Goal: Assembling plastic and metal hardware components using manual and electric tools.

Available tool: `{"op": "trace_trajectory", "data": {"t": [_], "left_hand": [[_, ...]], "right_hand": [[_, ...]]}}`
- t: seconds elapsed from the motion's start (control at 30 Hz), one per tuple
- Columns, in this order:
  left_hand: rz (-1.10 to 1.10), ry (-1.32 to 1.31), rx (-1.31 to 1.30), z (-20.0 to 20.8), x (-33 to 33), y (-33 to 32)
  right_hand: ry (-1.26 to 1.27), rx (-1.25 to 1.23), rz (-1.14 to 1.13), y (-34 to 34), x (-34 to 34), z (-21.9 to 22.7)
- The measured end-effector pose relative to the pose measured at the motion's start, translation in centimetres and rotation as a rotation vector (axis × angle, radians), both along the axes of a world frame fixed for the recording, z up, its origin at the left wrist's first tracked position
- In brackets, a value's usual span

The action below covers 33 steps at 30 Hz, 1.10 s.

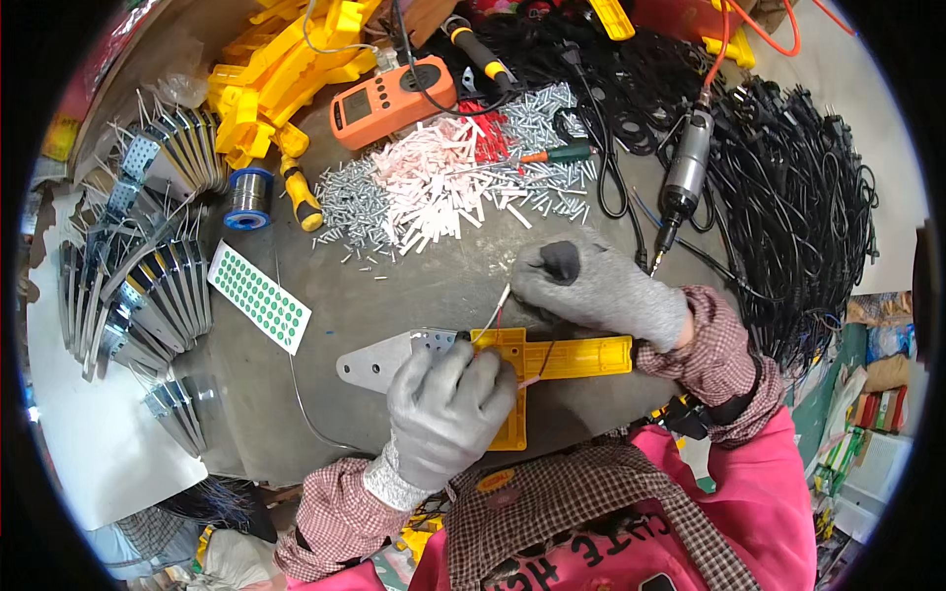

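Note:
My left hand, in a grey work glove, bends its fingers over a yellow plastic housing and grips it. A tapered metal plate with holes sticks out to the left of the housing. Thin wires rise by the left fingertips, one in a white sleeve with a thin bare end. My right hand, gloved too, is closed just above the housing, its dark thumb tip folded over the fingers. The sleeve's upper end lies at these fingertips; what they pinch is hidden. Another reddish wire crosses the housing.
Behind lie piles of screws and white sleeves, a screwdriver and an orange meter. A power driver and black cords are at right. Metal plates, a solder spool and a sticker sheet lie left.

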<state>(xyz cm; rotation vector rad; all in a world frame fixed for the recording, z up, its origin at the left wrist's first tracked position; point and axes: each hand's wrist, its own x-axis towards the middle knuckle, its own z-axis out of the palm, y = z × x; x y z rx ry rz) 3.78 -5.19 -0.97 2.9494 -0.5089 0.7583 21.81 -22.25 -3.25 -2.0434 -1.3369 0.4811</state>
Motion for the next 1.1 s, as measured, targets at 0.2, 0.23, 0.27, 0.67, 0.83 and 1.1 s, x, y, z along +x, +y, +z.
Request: {"op": "trace_trajectory", "data": {"t": [0.2, 0.23, 0.27, 0.67, 0.83, 1.1], "left_hand": [[0.049, 0.350, -0.446, 1.8, 2.4, -0.3], [0.041, 0.320, -0.469, 1.5, 2.9, -0.4], [0.039, 0.332, -0.460, 1.3, 3.1, -0.3], [-0.132, 0.354, -0.173, 0.6, 0.8, 2.4], [0.016, 0.268, -0.222, 0.2, 0.7, 3.7], [0.099, 0.192, -0.256, -1.3, 0.1, 2.4]], "right_hand": [[0.019, -0.124, -0.158, 0.5, -0.7, -0.3], [-0.265, 0.003, -0.064, 0.4, -0.6, -1.1], [-0.550, 0.130, 0.029, 0.3, -0.6, -1.5], [-0.160, 0.213, -0.416, 0.0, 5.3, 3.1], [-0.537, -0.121, -0.314, -0.3, 9.0, 3.2], [-0.101, 0.070, -0.225, -0.7, 2.5, 15.6]]}}
